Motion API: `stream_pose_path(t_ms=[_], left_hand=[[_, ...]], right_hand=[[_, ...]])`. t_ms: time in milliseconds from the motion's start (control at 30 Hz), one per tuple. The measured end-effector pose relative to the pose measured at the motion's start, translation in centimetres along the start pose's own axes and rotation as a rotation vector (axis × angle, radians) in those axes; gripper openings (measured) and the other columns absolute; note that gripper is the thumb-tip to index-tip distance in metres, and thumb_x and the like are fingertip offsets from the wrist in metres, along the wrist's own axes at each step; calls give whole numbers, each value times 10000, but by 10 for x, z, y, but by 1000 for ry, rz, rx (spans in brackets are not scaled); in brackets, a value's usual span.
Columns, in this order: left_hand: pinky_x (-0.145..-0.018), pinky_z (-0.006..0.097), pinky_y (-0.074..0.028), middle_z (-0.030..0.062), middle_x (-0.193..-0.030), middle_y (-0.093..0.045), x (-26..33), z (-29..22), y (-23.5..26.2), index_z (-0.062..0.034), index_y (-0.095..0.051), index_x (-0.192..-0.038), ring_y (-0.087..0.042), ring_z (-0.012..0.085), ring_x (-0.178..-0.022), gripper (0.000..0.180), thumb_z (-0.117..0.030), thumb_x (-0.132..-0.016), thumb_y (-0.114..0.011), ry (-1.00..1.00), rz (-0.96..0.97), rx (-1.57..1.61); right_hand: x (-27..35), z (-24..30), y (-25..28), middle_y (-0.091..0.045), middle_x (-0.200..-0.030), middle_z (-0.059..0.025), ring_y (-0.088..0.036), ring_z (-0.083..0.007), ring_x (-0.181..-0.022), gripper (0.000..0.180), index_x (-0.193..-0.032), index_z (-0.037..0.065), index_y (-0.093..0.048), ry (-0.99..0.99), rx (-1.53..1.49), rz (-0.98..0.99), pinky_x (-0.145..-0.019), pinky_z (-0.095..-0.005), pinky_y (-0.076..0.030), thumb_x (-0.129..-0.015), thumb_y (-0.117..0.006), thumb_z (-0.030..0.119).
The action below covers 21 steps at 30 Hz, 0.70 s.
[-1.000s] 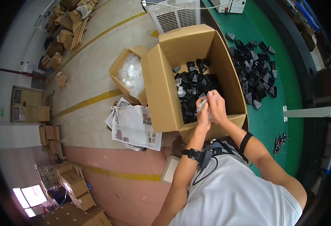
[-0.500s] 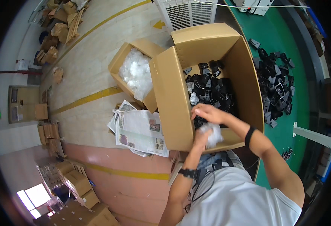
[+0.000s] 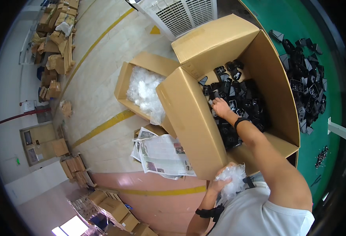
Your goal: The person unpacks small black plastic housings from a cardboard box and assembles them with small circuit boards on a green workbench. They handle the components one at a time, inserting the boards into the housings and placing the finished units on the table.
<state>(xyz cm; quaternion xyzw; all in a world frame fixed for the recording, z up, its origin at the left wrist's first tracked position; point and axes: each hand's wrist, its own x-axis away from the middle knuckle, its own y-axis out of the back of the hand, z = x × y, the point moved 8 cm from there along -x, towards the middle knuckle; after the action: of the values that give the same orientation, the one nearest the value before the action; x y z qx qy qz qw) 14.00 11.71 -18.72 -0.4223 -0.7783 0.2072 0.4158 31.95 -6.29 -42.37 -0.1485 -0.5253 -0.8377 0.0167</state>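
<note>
My left hand (image 3: 223, 179) is closed round a crumpled bunch of clear plastic bags (image 3: 235, 185), just outside the near edge of a large open cardboard box (image 3: 192, 122). Inside that box lies a heap of small black plastic parts (image 3: 240, 94), some with grey faces. My right hand (image 3: 221, 109) reaches down over the heap by the box's left wall. Its fingers are pinched together at a small whitish piece of plastic (image 3: 211, 102), mostly hidden by the hand.
A smaller cardboard box (image 3: 121, 84) full of clear plastic bags (image 3: 143, 92) stands left of the large one. Newspaper sheets (image 3: 165, 155) lie nearer me. More black parts (image 3: 308, 84) are heaped on the green surface (image 3: 334, 74) at right. A white slatted unit (image 3: 184, 15) stands beyond the box.
My right hand has moved away from my left, deeper into the box. My left hand has drawn back toward my body with the plastic bags. The whole view has shifted and turned.
</note>
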Motion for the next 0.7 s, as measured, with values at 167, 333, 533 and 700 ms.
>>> stream_pose_path(t_ms=[167, 333, 533, 700], left_hand=[[-959, 299, -404, 54, -1104, -534, -12, -15, -4, -23, -543, -1153, -520, 163, -1064, 451, -146, -742, -684, -79, -82, -20], [-1022, 434, -463, 129, -1215, -591, -19, -7, 29, 10, -486, -1308, -586, 274, -1150, 635, -251, -776, -717, -163, -207, 123], [-847, 366, -561, 125, -1167, -598, -64, -48, -62, -12, -414, -1372, -651, 241, -989, 732, -282, -764, -718, -257, 121, 87], [-797, 336, -567, 108, -1132, -626, -78, 0, -106, -9, -485, -1334, -661, 211, -923, 588, -210, -804, -641, -67, 58, -51]], right_hand=[[28, -23, 74, -693, -862, -109, -670, -206, -766, 102, -889, 30, -680, -218, -1099, -150, -706, -319, -528, -788, -680, 41], [122, 2, 199, -596, -840, 29, -548, -34, -778, 173, -932, 37, -618, -216, -1578, -89, -710, -203, -444, -803, -715, -23], [253, 20, 299, -485, -883, 28, -497, -60, -827, 510, -1227, 38, -507, 114, -1504, -380, -764, -227, -430, -771, -718, -50], [334, -2, 299, -559, -804, 41, -542, -46, -749, 291, -1039, 15, -650, -67, -1246, -515, -678, -218, -457, -795, -788, 92]])
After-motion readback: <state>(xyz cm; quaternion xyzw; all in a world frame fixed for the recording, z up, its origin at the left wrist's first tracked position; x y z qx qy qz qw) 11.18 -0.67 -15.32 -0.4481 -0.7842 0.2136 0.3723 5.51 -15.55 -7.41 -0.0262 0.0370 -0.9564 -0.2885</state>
